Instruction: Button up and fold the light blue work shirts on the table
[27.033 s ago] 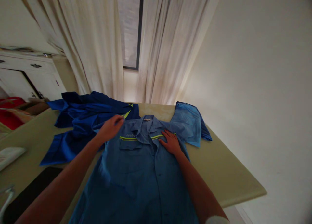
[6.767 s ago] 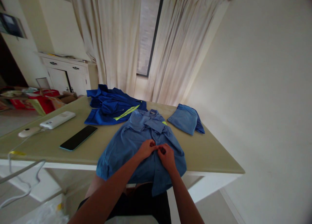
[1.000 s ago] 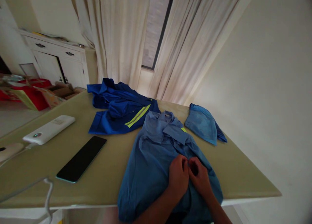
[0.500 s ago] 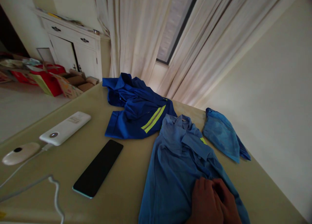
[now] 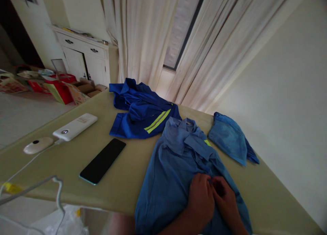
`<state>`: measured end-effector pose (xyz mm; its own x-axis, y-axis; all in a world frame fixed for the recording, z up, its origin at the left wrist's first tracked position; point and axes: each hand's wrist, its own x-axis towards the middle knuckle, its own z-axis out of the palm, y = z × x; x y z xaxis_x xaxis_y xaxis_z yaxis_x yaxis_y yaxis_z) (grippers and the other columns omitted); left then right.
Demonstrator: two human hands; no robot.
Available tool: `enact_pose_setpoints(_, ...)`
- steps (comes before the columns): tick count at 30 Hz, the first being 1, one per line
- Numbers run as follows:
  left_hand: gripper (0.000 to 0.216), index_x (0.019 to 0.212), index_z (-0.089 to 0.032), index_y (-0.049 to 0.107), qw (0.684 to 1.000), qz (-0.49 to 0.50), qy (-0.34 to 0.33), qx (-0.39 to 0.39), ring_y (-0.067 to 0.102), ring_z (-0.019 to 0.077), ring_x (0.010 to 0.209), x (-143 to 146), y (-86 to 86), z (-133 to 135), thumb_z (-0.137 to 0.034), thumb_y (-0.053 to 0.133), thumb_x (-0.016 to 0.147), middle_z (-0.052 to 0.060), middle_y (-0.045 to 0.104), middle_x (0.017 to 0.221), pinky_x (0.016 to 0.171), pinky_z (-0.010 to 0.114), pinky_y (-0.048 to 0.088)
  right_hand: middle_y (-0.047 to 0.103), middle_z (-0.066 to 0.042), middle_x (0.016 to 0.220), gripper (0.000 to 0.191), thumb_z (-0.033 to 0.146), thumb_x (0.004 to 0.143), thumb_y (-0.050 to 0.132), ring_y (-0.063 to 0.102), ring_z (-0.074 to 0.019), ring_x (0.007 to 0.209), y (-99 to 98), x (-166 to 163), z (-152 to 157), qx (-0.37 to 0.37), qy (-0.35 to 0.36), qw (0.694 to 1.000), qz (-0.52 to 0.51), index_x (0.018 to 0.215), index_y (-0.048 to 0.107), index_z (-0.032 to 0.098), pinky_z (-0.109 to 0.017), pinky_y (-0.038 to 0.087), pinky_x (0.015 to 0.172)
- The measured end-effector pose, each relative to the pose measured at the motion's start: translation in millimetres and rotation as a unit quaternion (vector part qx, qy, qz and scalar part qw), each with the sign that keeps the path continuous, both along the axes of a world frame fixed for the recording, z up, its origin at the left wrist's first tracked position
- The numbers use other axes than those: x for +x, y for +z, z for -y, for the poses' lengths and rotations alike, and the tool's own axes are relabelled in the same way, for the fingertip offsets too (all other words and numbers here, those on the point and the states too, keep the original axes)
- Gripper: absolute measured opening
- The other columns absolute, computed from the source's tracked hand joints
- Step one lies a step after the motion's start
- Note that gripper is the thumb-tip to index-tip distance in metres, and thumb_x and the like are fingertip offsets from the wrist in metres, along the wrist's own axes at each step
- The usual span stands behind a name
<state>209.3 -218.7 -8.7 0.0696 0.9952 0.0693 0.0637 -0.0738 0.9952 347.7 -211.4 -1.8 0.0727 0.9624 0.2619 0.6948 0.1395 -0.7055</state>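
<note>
A light blue collared work shirt [image 5: 163,180] lies spread on the table, its collar pointing away from me. Over its lower front, my left hand [image 5: 201,197] and my right hand [image 5: 224,197] come together, fingers bent and pinching the shirt's cloth between them. A small bit of blue shows at the fingertips; whether it is a button or a fold of fabric I cannot tell. Behind the shirt's collar lies a crumpled dark blue garment [image 5: 138,108] with a yellow-and-grey reflective stripe. To the right rests a folded blue garment [image 5: 228,136].
On the table's left are a black phone [image 5: 102,161], a white power bank [image 5: 75,127] with a cable, and a pale oval device [image 5: 38,145]. A grey cord [image 5: 60,194] loops at the near left edge. Curtains [image 5: 148,33] and a white cabinet [image 5: 84,54] stand beyond.
The view has shifted, showing more of the near table edge and my forearms. Both hands stay together at the shirt front, slightly higher and further left in the picture.
</note>
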Motion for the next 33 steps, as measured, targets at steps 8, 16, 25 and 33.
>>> enact_pose_setpoints(8, 0.023, 0.108, -0.02, 0.072, 0.999, 0.003, 0.019, 0.045, 0.069, 0.0237, 0.101, -7.6, -4.4, -13.3, -0.017, 0.057, 0.091, 0.008, 0.076, 0.109, 0.096, 0.039, 0.053, 0.071, -0.006, 0.08, 0.031, 0.052, 0.086, 0.065, 0.066, -0.0229, 0.07, -1.9, -0.1, -1.4, 0.023, 0.052, 0.993, -0.105, 0.091, 0.069, 0.021, -0.033, 0.056, 0.064)
enact_pose_setpoints(16, 0.026, 0.102, -0.019, 0.074, 0.994, -0.049, 0.01, 0.094, 0.071, 0.0196, 0.09, -16.4, -5.1, -16.8, -0.009, 0.064, 0.079, 0.006, 0.078, 0.101, 0.088, 0.033, 0.056, 0.069, -0.003, 0.078, 0.019, 0.041, 0.084, 0.062, 0.064, -0.0209, 0.072, -4.1, -5.6, -9.1, 0.047, 0.091, 0.986, -0.128, 0.083, 0.064, 0.022, -0.031, 0.053, 0.067)
enact_pose_setpoints(25, 0.022, 0.106, -0.021, 0.072, 0.967, -0.214, 0.029, 0.133, 0.071, 0.021, 0.085, -19.0, -4.7, -13.2, -0.016, 0.062, 0.087, 0.005, 0.078, 0.096, 0.083, 0.035, 0.054, 0.068, 0.0, 0.074, 0.007, 0.027, 0.076, 0.06, 0.062, -0.0178, 0.067, -13.3, -7.6, -17.4, 0.049, 0.114, 0.974, -0.19, 0.08, 0.064, 0.022, -0.028, 0.049, 0.064)
enact_pose_setpoints(33, 0.024, 0.105, -0.019, 0.072, 0.977, -0.171, 0.003, 0.128, 0.073, 0.0225, 0.09, -27.3, -6.0, -17.4, -0.021, 0.064, 0.083, 0.007, 0.079, 0.1, 0.086, 0.037, 0.057, 0.068, 0.002, 0.073, 0.008, 0.017, 0.073, 0.064, 0.062, -0.0155, 0.066, -15.4, -13.6, -16.1, 0.064, 0.092, 0.976, -0.185, 0.079, 0.064, 0.022, -0.027, 0.049, 0.066)
